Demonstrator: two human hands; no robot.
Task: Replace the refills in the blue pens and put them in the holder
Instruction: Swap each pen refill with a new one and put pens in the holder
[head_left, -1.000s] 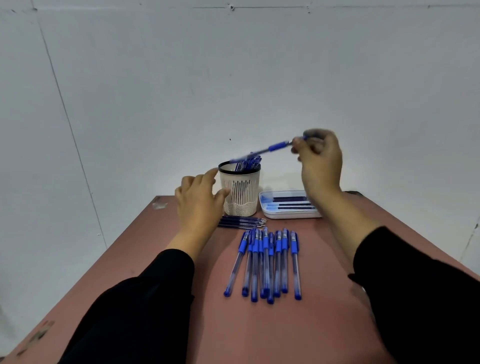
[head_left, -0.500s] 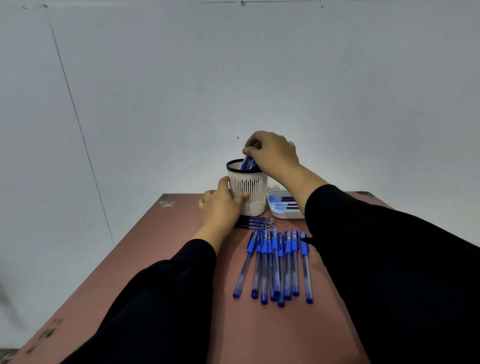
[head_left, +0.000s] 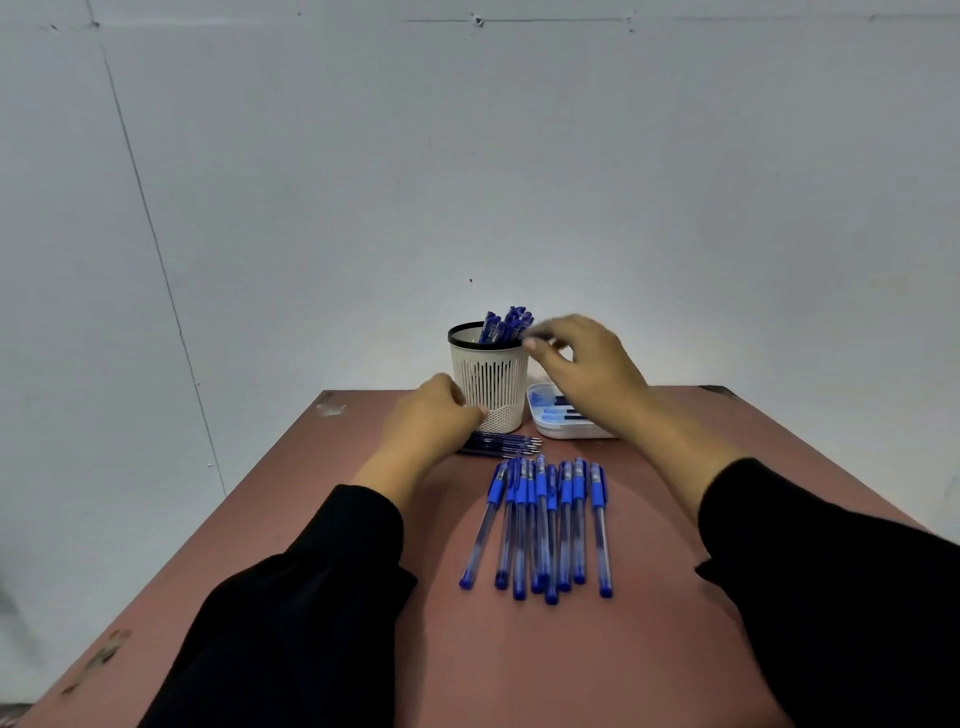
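Observation:
A white slotted pen holder (head_left: 489, 383) with a black rim stands at the table's far end, and several blue pens (head_left: 505, 323) stick out of its top. My right hand (head_left: 587, 364) hovers just right of the rim, fingers loosely bent, holding nothing. My left hand (head_left: 432, 421) rests against the holder's left base. Several blue capped pens (head_left: 545, 525) lie side by side in a row on the table. A small bundle of dark refills (head_left: 506, 446) lies in front of the holder.
A white tray (head_left: 563, 422) with more refills sits right of the holder, partly behind my right wrist. The reddish-brown table (head_left: 519, 649) butts against a pale wall. Black sleeves cover both forearms in the foreground.
My right hand carried a pen over the holder, dropped it in and has pulled back to the right, empty. My left hand stayed at the holder's base.

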